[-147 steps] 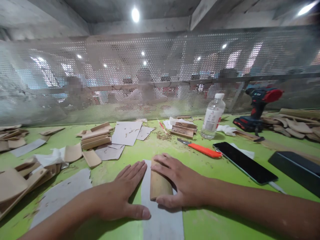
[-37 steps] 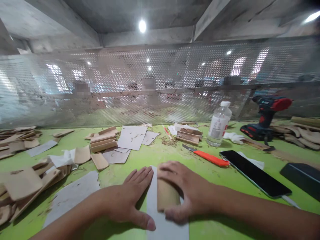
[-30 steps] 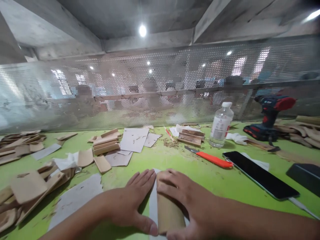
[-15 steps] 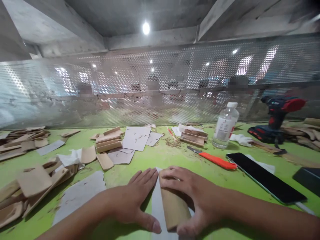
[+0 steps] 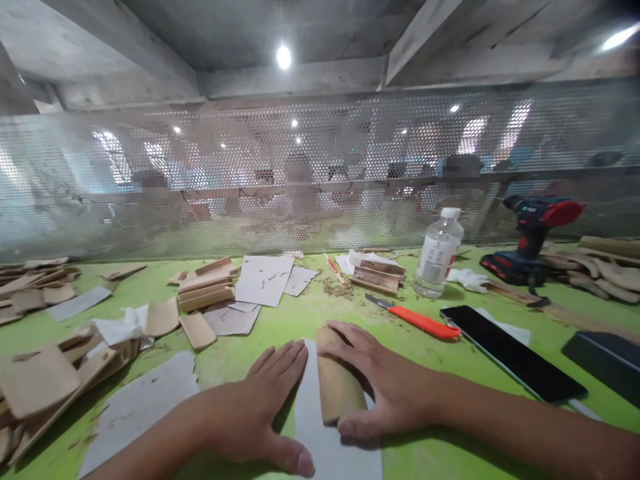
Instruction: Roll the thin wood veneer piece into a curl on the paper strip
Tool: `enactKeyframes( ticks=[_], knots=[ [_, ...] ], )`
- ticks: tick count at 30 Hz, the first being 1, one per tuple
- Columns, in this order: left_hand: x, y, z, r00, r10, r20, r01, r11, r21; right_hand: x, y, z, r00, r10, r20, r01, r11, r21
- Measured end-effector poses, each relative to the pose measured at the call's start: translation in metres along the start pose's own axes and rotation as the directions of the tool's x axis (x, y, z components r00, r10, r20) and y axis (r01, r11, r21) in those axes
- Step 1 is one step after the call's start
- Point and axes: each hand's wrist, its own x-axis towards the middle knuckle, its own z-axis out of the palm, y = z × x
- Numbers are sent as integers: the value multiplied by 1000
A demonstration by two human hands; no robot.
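Observation:
A curved, tan bamboo piece [image 5: 340, 387] lies rounded side up on a white sheet of paper [image 5: 315, 440] in the middle foreground. Over its right side bends my right hand [image 5: 373, 387], fingers on the far part and thumb at the near end, gripping it. My left hand [image 5: 265, 407] is spread flat at the paper's left edge, thumb stretched out over the sheet, holding nothing. What the piece's underside looks like is hidden.
An orange utility knife [image 5: 420, 320], phone [image 5: 515, 353], water bottle [image 5: 437, 257] and cordless drill [image 5: 533, 240] lie or stand to the right. At left are heaps of bamboo pieces [image 5: 40, 380] and a torn paper sheet [image 5: 145, 407]. Behind rises a perforated metal screen [image 5: 225, 207].
The bamboo piece under my right hand has slid away from me along the paper, baring more of the sheet's near part. My left hand stays flat; the view has turned slightly right.

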Motion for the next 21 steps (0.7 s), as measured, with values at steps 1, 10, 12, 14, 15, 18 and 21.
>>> enactKeyframes(
  ticks=[1, 10, 12, 14, 15, 18, 21],
  knots=[
    [0, 1, -1, 1000, -3, 9, 3, 1000, 2, -1, -3, 1, 1000, -27, 9, 27, 999, 21],
    [0, -1, 0, 999, -29, 27, 29, 1000, -1, 1, 2, 5, 990, 7, -138, -5, 1000, 16],
    [0, -2, 1, 1000, -18, 15, 18, 1000, -9, 1, -2, 7, 988, -48, -144, 53, 998, 31],
    [0, -2, 1, 1000, -9, 8, 9, 1000, -16, 0, -6, 9, 983, -155, -96, 160, 986, 53],
    [0, -2, 1, 1000, -2, 5, 2, 1000, -21, 0, -8, 9, 979, -194, -70, 198, 978, 60],
    [0, -2, 2, 1000, 10, 2, -10, 1000, -25, 0, -5, 8, 984, -165, -68, 167, 985, 39],
    [0, -3, 2, 1000, -20, 12, 20, 1000, -17, 1, -2, 9, 983, -88, -163, 91, 996, 10]
  ],
)
